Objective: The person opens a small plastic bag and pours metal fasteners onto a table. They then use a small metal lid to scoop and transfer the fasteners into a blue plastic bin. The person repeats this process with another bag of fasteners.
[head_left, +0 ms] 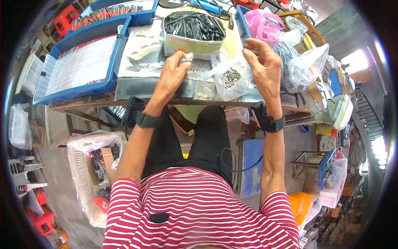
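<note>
A clear plastic bag [224, 91] lies at the table's front edge with small metal rings or nuts [231, 78] inside. My right hand [264, 64] is closed at the bag's right side, thumb and forefinger pinched at its upper edge. Left of the bag, my left hand [172, 72] is closed around a crumpled bit of clear plastic [188, 58]; whether this joins the bag I cannot tell. Just beyond both hands stands an open carton [192, 47] full of thin black parts [194, 25].
Blue trays [78, 91] holding printed sheets and red-and-black pieces fill the table's left. A pink bag [263, 25] and more clear bags [306, 68] crowd the right. On the floor at left sits a plastic-lined basket [81, 178]; a blue board [251, 166] is beside my legs.
</note>
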The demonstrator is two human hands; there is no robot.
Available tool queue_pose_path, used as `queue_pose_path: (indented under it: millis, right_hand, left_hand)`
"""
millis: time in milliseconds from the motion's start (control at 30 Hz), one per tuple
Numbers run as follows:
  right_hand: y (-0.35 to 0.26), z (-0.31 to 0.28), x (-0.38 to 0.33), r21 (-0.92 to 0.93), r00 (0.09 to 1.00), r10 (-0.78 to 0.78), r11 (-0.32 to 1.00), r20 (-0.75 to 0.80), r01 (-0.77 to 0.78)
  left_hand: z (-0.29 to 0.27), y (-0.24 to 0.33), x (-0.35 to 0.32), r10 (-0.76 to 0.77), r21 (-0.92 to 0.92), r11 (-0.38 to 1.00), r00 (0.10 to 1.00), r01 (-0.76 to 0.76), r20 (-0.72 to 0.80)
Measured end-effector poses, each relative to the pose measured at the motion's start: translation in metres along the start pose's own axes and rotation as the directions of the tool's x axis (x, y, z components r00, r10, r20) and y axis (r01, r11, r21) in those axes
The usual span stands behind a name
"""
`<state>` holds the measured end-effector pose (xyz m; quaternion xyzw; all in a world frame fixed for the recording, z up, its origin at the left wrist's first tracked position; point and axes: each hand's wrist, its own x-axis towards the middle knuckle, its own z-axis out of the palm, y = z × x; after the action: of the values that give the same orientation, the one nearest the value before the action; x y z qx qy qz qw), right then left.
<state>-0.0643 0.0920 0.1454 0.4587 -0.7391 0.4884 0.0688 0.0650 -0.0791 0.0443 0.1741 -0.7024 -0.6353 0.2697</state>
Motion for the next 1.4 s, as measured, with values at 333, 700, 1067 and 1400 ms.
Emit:
queue_pose_path:
  millis: [333, 700, 1067, 1400]
  right_hand:
    - [0.038, -0.015, -0.010, -0.390, 0.977, -0.164, 0.898, 0.133, 0.204]
    - [-0.004, 0.017, -0.011, -0.462, 0.922, -0.371, 0.803, 0.108, 0.377]
    - [0.032, 0.124, -0.027, -0.340, 0.900, -0.372, 0.836, 0.227, 0.431]
    - [0.051, 0.156, -0.011, -0.588, 0.907, -0.117, 0.727, 0.404, 0.356]
  left_hand:
    - [-0.010, -0.041, 0.027, 0.041, 0.196, 0.979, 0.996, -0.056, 0.081]
    - [-0.030, -0.037, 0.020, 0.163, 0.511, 0.853, 0.985, -0.110, -0.058]
    - [-0.040, -0.053, 0.016, 0.245, 0.594, 0.798, 0.955, -0.099, -0.170]
    - [-0.036, -0.052, 0.014, 0.319, 0.593, 0.790, 0.930, -0.155, -0.182]
